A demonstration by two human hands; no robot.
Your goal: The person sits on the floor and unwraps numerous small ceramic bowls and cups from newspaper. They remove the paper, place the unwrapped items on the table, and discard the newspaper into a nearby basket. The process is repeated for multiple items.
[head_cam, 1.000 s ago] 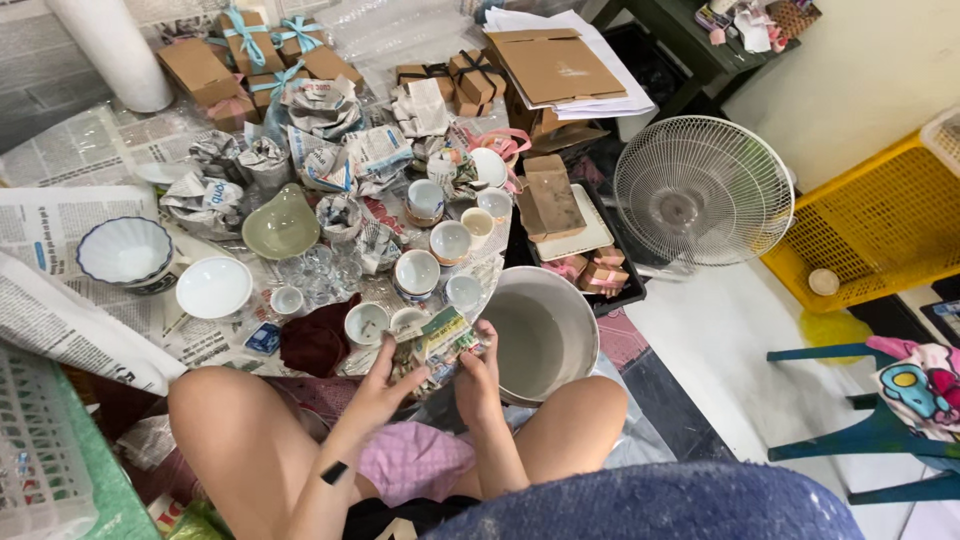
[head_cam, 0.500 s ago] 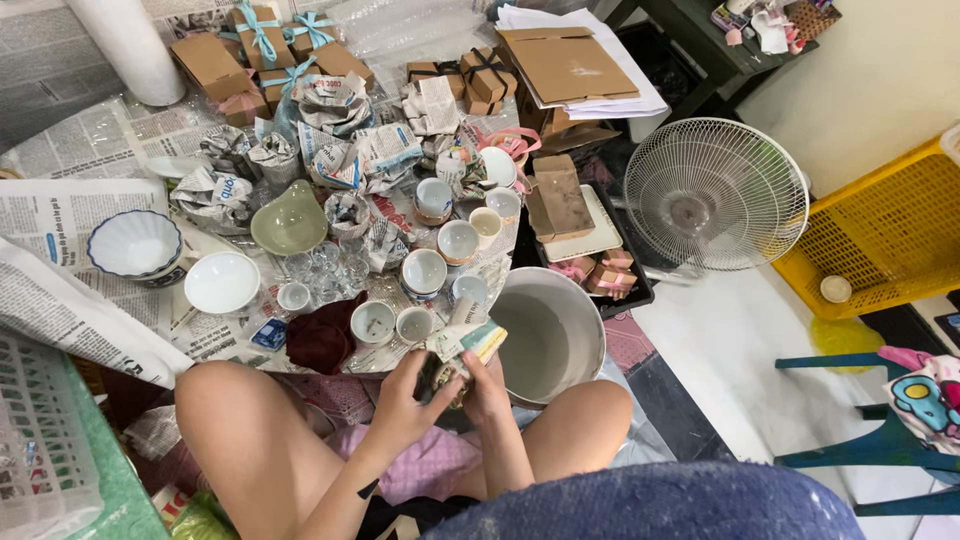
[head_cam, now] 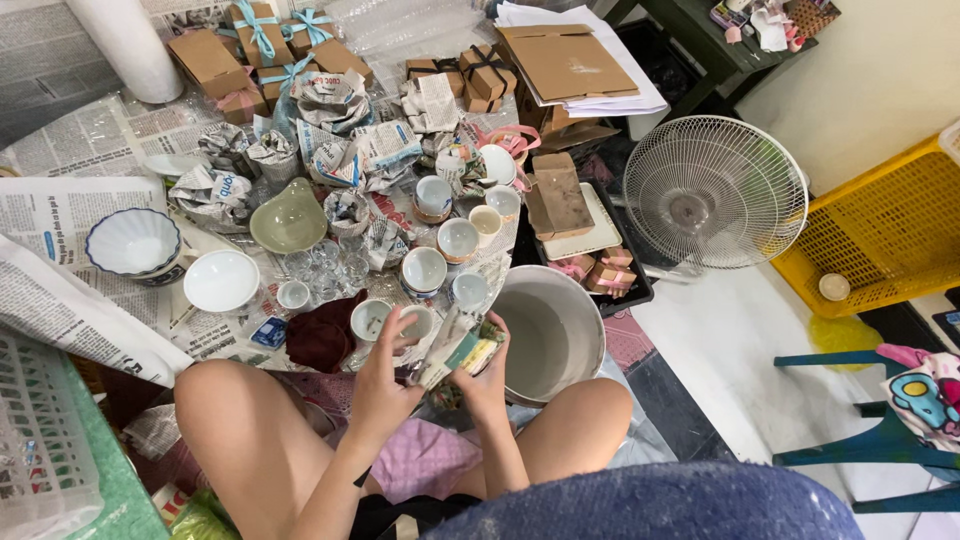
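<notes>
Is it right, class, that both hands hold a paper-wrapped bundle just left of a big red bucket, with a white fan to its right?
Not quite. The head view shows the bucket is grey-white, not red. Both hands, left and right, hold the bundle; the fan is white.

pale wall (head_cam: 860, 80), white floor (head_cam: 720, 350), teal chair (head_cam: 880, 440) and dark table (head_cam: 700, 40).
</notes>
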